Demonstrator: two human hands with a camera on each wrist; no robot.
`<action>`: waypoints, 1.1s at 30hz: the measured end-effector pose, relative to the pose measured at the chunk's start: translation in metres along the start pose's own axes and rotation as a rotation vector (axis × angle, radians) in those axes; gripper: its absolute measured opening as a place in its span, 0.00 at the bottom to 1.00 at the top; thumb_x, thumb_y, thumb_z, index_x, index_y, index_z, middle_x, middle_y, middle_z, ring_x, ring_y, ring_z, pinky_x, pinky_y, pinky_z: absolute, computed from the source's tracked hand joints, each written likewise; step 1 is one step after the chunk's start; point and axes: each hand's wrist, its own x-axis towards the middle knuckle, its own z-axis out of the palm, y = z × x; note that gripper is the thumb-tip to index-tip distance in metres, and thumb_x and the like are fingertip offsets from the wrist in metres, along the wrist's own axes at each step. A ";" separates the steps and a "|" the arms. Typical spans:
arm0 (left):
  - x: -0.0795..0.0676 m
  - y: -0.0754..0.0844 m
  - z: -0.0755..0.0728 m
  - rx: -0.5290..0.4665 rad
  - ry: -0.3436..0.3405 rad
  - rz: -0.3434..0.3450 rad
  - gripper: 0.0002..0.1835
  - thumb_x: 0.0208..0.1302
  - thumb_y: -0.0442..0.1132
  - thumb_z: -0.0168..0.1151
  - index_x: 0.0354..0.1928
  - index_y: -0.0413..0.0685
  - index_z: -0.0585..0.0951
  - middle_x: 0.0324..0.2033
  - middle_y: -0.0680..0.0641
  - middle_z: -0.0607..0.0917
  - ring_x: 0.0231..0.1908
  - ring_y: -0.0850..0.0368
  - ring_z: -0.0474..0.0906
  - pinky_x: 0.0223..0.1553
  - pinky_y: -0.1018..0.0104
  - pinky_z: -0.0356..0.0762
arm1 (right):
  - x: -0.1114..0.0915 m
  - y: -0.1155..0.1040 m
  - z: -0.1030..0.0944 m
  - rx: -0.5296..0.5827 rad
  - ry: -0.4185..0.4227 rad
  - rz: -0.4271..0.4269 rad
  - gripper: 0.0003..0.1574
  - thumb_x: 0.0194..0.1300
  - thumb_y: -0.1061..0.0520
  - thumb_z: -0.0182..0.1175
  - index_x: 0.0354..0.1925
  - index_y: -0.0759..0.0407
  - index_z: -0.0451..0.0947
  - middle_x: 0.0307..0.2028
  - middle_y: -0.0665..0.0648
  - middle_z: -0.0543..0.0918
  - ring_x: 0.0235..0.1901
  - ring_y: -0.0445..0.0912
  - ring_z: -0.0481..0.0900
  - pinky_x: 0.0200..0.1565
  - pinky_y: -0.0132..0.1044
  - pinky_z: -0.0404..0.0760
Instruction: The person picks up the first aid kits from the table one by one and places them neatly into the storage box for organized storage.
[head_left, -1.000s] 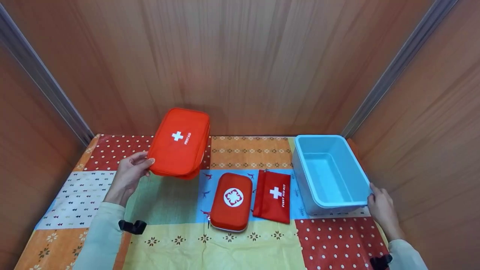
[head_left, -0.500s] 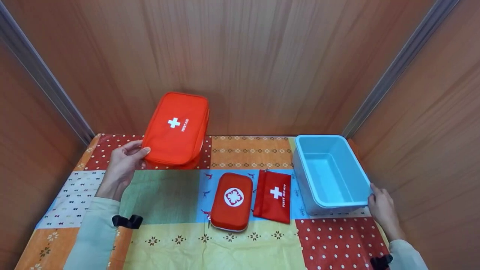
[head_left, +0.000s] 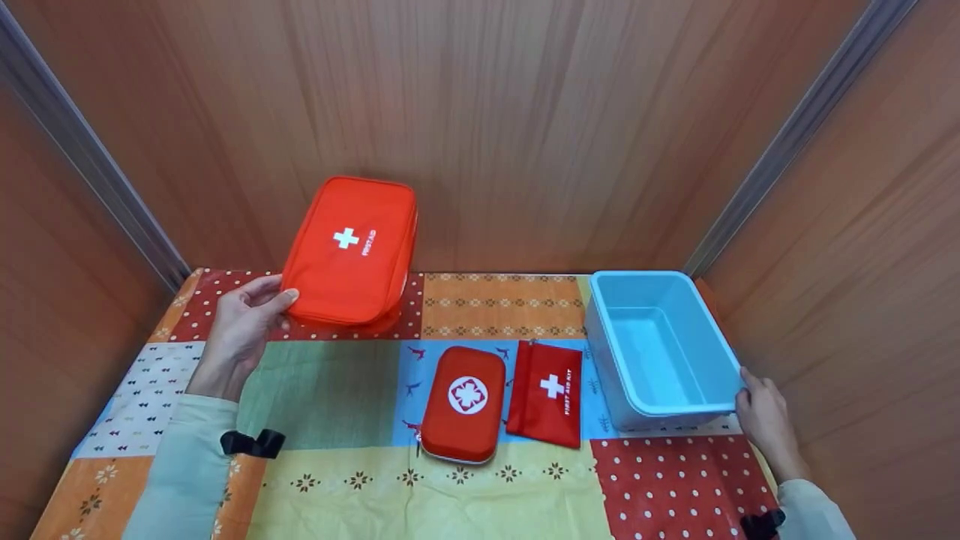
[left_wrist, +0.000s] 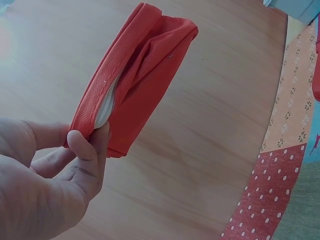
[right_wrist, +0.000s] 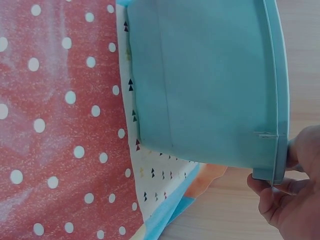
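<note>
My left hand [head_left: 244,319] pinches the near left corner of an orange-red first aid bag [head_left: 352,259], thumb on top and fingers beneath. The bag is raised above the table and tilted, its white cross facing up. In the left wrist view a white zipper [left_wrist: 107,102] runs between its fabric layers. At the right, my right hand [head_left: 765,420] grips the near right rim of a light blue plastic bin [head_left: 619,360]. The right wrist view shows fingers [right_wrist: 267,200] curled under the rim. Nothing lies inside the bin.
A red hard-shell first aid case [head_left: 463,427] and a flat red first aid pouch [head_left: 547,427] lie side by side at the table's middle. A patchwork tablecloth [head_left: 420,502] covers the table. Wood-grain panels [head_left: 480,135] stand behind and at both sides.
My left hand has lifted the first aid bag higher and slightly to the left, slowing in the last half second. The right hand and the bin have stayed put.
</note>
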 end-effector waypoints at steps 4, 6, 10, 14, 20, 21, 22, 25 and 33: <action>-0.001 0.001 0.001 -0.006 0.003 -0.009 0.37 0.58 0.47 0.70 0.68 0.44 0.68 0.40 0.60 0.86 0.32 0.62 0.82 0.34 0.76 0.80 | -0.001 0.001 0.001 0.001 0.002 -0.001 0.31 0.73 0.63 0.44 0.69 0.77 0.56 0.49 0.77 0.70 0.43 0.68 0.74 0.45 0.64 0.80; -0.001 0.001 0.001 -0.009 0.001 -0.016 0.37 0.58 0.47 0.70 0.68 0.44 0.68 0.40 0.60 0.86 0.33 0.62 0.82 0.34 0.77 0.80 | -0.001 0.001 0.001 0.000 0.003 0.001 0.31 0.73 0.63 0.44 0.69 0.77 0.56 0.49 0.76 0.70 0.43 0.68 0.74 0.46 0.64 0.80; -0.001 0.002 0.002 -0.014 -0.001 -0.020 0.36 0.59 0.47 0.70 0.68 0.45 0.68 0.40 0.60 0.86 0.32 0.62 0.83 0.34 0.77 0.80 | 0.000 0.001 0.000 -0.001 0.000 0.006 0.31 0.73 0.63 0.44 0.69 0.77 0.56 0.49 0.77 0.70 0.43 0.68 0.74 0.46 0.64 0.79; -0.002 0.002 0.004 -0.012 0.002 -0.019 0.35 0.59 0.47 0.69 0.67 0.46 0.69 0.39 0.61 0.87 0.32 0.62 0.83 0.34 0.77 0.80 | -0.001 0.001 0.000 0.007 -0.004 0.011 0.31 0.73 0.62 0.44 0.69 0.76 0.56 0.50 0.77 0.69 0.44 0.69 0.74 0.48 0.64 0.79; -0.002 0.001 0.010 0.025 0.004 -0.015 0.40 0.60 0.48 0.69 0.71 0.42 0.64 0.40 0.61 0.86 0.33 0.63 0.82 0.35 0.77 0.80 | 0.000 0.001 0.000 0.005 0.008 -0.003 0.30 0.73 0.63 0.44 0.68 0.77 0.57 0.49 0.77 0.70 0.43 0.69 0.75 0.46 0.64 0.80; -0.002 0.001 0.011 0.037 0.004 -0.013 0.41 0.60 0.48 0.68 0.71 0.41 0.64 0.40 0.62 0.86 0.33 0.63 0.83 0.36 0.77 0.80 | 0.000 0.001 0.000 0.002 0.010 -0.004 0.30 0.73 0.63 0.44 0.68 0.77 0.58 0.49 0.77 0.70 0.43 0.69 0.75 0.46 0.64 0.79; -0.002 0.001 0.012 0.043 0.006 -0.014 0.41 0.60 0.48 0.68 0.71 0.41 0.64 0.40 0.62 0.85 0.33 0.63 0.82 0.35 0.77 0.80 | 0.001 0.001 0.000 -0.001 0.009 -0.003 0.30 0.72 0.63 0.44 0.68 0.78 0.58 0.48 0.77 0.70 0.43 0.69 0.75 0.46 0.65 0.79; -0.002 0.000 0.016 0.056 0.006 -0.009 0.40 0.60 0.48 0.68 0.71 0.41 0.64 0.40 0.61 0.85 0.34 0.62 0.82 0.35 0.76 0.80 | 0.002 0.000 0.001 -0.008 0.006 0.003 0.30 0.72 0.64 0.44 0.67 0.78 0.57 0.48 0.78 0.69 0.43 0.70 0.74 0.46 0.65 0.79; -0.001 -0.002 0.028 0.050 -0.026 0.000 0.37 0.62 0.48 0.67 0.69 0.41 0.67 0.40 0.60 0.86 0.33 0.61 0.82 0.36 0.75 0.81 | 0.000 0.000 0.000 -0.003 -0.006 0.011 0.31 0.73 0.63 0.45 0.69 0.76 0.55 0.49 0.77 0.69 0.44 0.69 0.74 0.48 0.65 0.79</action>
